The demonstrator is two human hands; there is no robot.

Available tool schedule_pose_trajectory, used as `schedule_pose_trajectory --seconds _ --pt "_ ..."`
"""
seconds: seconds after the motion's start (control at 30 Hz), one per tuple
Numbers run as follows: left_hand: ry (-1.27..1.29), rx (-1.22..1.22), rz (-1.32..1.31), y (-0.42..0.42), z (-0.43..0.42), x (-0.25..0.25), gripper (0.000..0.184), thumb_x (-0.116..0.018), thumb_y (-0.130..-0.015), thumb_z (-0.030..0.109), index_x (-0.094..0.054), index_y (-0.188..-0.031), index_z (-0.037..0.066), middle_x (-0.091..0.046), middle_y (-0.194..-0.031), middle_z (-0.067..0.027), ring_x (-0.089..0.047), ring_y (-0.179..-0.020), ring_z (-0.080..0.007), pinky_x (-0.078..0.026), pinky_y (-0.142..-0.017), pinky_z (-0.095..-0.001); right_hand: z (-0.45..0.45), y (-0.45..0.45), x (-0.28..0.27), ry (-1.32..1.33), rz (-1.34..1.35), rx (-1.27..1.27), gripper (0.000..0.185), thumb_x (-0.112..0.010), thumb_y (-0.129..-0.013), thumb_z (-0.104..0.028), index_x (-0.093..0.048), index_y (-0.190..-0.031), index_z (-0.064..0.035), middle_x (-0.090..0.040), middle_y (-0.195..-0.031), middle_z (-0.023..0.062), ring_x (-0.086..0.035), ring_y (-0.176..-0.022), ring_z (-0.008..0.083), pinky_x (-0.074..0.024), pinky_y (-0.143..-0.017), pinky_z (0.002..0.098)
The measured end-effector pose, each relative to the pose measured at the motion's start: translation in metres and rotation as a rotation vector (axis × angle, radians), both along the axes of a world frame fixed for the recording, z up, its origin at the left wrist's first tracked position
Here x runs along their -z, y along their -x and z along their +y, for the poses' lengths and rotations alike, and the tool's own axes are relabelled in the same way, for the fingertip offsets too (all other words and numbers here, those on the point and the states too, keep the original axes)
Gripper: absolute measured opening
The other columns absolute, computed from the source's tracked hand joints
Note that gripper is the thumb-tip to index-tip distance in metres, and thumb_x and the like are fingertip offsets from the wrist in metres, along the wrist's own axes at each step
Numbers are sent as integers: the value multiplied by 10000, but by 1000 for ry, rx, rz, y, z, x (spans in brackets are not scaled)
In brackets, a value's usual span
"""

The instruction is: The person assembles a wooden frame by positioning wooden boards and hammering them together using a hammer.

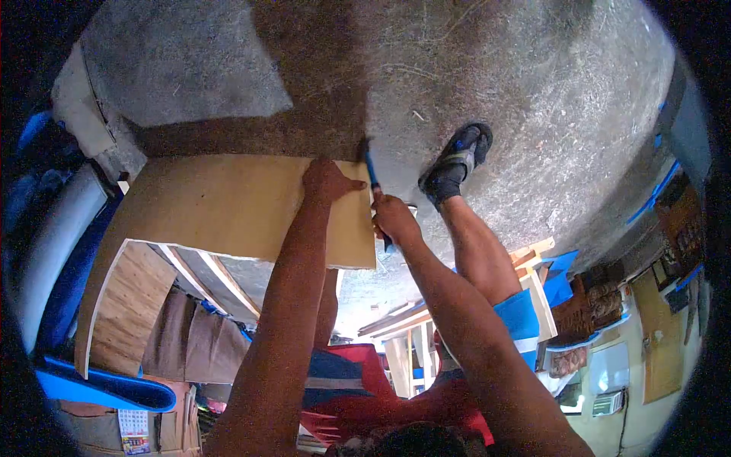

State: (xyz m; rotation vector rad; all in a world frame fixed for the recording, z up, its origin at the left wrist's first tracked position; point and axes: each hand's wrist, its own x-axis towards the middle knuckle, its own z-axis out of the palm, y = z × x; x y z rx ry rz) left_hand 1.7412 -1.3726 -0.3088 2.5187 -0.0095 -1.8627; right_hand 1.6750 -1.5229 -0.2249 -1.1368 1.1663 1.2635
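Over grey floor (563,129), our left hand (327,180), fingers bent, likely steadies the ten-o'clock board (221,199) while our right hand (397,219) grips a tool (371,166).

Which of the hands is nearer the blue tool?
Right. The right hand grips the blue tool; the left hand is on the board, to the tool's left.
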Motion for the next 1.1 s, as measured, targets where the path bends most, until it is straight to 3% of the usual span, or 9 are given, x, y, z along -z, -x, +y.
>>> schedule_pose_trajectory --seconds 0.23,0.43,0.53,0.63,0.73,0.87,0.97,1.03,1.1 --pt "37 -98 76 0 0 -2 1036 -793 -504 679 -561 -1189 -62 -576 -1241 -222 -593 -1118 -322 -486 -930 -414 -4 -53 -31 281 -385 504 498 -331 -998 -495 -502 -811 -66 -451 -503 26 -437 -368 130 -343 -358 295" --pt "22 -45 80 -4 0 -9 1023 -793 -503 686 -577 -1162 -66 -603 -1192 -226 -614 -1079 -325 -487 -922 -414 7 8 1 157 -371 -221 564 -320 -996 -509 -529 -815 -17 -480 -509 60 -471 -371 154 -360 -367 323" --pt "-15 -30 111 0 -1 -10 1042 -784 -507 698 -568 -1173 -74 -595 -1205 -227 -605 -1098 -319 -480 -932 -406 -6 -61 -43 255 -250 368 538 -314 -999 -509 -532 -846 -41 -480 -507 49 -462 -369 144 -330 -358 295" --pt "-11 -47 160 -9 -3 -16 1063 -778 -512 703 -551 -1195 -80 -574 -1236 -228 -584 -1134 -311 -471 -948 -393 15 -4 5 491 -539 -19 526 -325 -997 -509 -544 -839 -58 -472 -513 44 -461 -388 148 -349 -374 294" --pt "27 -19 70 -3 0 -8 1050 -778 -509 705 -563 -1178 -75 -581 -1226 -228 -582 -1136 -309 -466 -954 -387 1 -14 -11 3 43 49 530 -340 -989 -520 -554 -837 -59 -482 -531 51 -480 -403 156 -383 -404 297" --pt "43 9 64 4 2 -15 1021 -771 -528 701 -573 -1173 -65 -585 -1220 -227 -578 -1139 -316 -460 -963 -391 -9 -69 -41 353 -381 275 519 -357 -986 -521 -525 -793 -69 -501 -539 30 -502 -431 152 -389 -406 296" --pt "40 -9 96 -3 3 -9 1013 -770 -532 699 -576 -1170 -63 -587 -1214 -231 -578 -1139 -320 -464 -960 -394 9 -9 13 664 -681 -175 537 -346 -988 -523 -528 -785 -59 -501 -533 57 -521 -443 159 -393 -407 298" --pt "31 -22 126 -4 2 -8 1015 -773 -527 698 -576 -1168 -64 -587 -1209 -237 -582 -1134 -324 -469 -952 -395 -3 -11 -8 -7 75 -150 572 -357 -974 -550 -537 -780 -43 -484 -515 62 -503 -411 164 -389 -400 291" --pt "133 -14 -17 1 7 -10 1014 -791 -504 687 -582 -1145 -70 -604 -1177 -239 -598 -1105 -334 -484 -931 -392 -8 -26 -20 89 -16 8 575 -366 -969 -560 -535 -776 -45 -477 -510 51 -486 -397 158 -382 -395 291"
